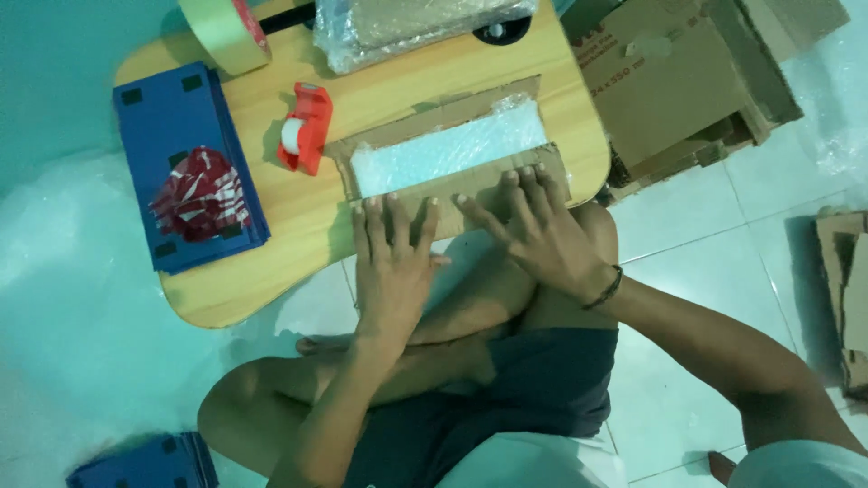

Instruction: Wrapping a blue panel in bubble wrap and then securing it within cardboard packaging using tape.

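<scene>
While at table edge (271, 303), flap-pressing hands (391, 258)

Flat brown cardboard wrap (449, 149) on wooden table, flaps open, white bubble-wrapped slab (448, 147) inside. Second bubble-wrapped brown parcel (416, 23) at table's far edge. Open brown cardboard boxes (674, 77) on floor right of table, more cardboard (845, 289) at right edge.

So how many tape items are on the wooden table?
2: a large tape roll at the table's far left edge and a red tape dispenser beside the cardboard; others may be out of frame.
</scene>
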